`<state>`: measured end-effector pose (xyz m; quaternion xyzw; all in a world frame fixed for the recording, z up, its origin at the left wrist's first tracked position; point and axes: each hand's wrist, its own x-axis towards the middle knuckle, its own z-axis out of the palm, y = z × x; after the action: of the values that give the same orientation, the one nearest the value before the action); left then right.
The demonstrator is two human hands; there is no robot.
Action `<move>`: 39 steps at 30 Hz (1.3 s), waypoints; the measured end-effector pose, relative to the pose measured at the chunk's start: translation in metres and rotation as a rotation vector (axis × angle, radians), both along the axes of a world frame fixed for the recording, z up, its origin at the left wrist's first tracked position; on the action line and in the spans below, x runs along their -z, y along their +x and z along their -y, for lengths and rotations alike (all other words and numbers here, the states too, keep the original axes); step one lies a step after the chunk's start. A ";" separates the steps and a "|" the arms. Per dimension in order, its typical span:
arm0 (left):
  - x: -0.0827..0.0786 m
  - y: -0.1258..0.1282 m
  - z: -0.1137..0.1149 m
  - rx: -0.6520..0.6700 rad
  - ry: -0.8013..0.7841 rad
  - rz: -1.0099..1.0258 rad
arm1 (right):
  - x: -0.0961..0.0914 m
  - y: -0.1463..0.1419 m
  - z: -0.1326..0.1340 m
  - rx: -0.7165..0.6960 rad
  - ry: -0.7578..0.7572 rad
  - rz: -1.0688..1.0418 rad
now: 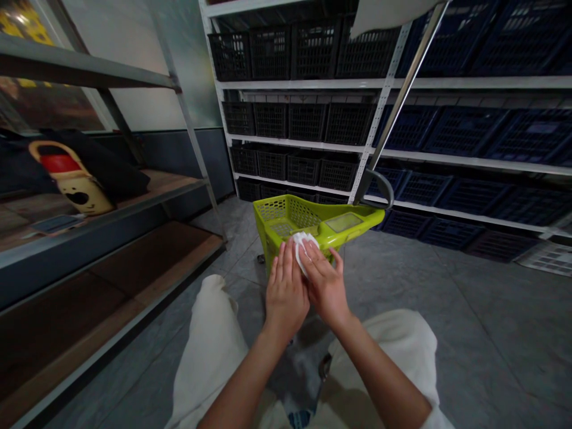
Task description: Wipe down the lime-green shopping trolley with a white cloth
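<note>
A lime green shopping basket (286, 217) on wheels stands on the floor in front of me, its long metal handle (402, 98) rising up to the right. Both my hands meet just before its near rim. My right hand (326, 283) presses a crumpled white tissue (301, 245) against my left hand (286, 292). The left hand's fingers lie stretched and together, back towards me. My knees in pale trousers (214, 351) show below.
White shelving (308, 84) with several dark plastic crates fills the back wall. A grey metal rack (111, 208) stands on the left, holding a cream and red bag (74, 179) and dark cloth. Grey tiled floor (482, 333) spreads to the right.
</note>
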<state>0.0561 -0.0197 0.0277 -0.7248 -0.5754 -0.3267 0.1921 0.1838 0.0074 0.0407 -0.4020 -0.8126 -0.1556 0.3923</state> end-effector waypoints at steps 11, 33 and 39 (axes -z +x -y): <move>-0.002 0.001 0.001 -0.007 -0.014 -0.014 | 0.006 0.002 -0.005 0.058 0.015 -0.074; -0.003 0.000 0.001 0.009 -0.024 -0.016 | 0.004 0.023 -0.022 0.170 0.025 -0.151; -0.001 0.004 0.000 0.025 -0.008 -0.001 | 0.000 0.002 -0.001 -0.046 -0.028 -0.015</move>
<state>0.0597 -0.0197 0.0282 -0.7328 -0.5675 -0.3265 0.1854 0.1861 0.0088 0.0409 -0.3897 -0.8208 -0.1320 0.3961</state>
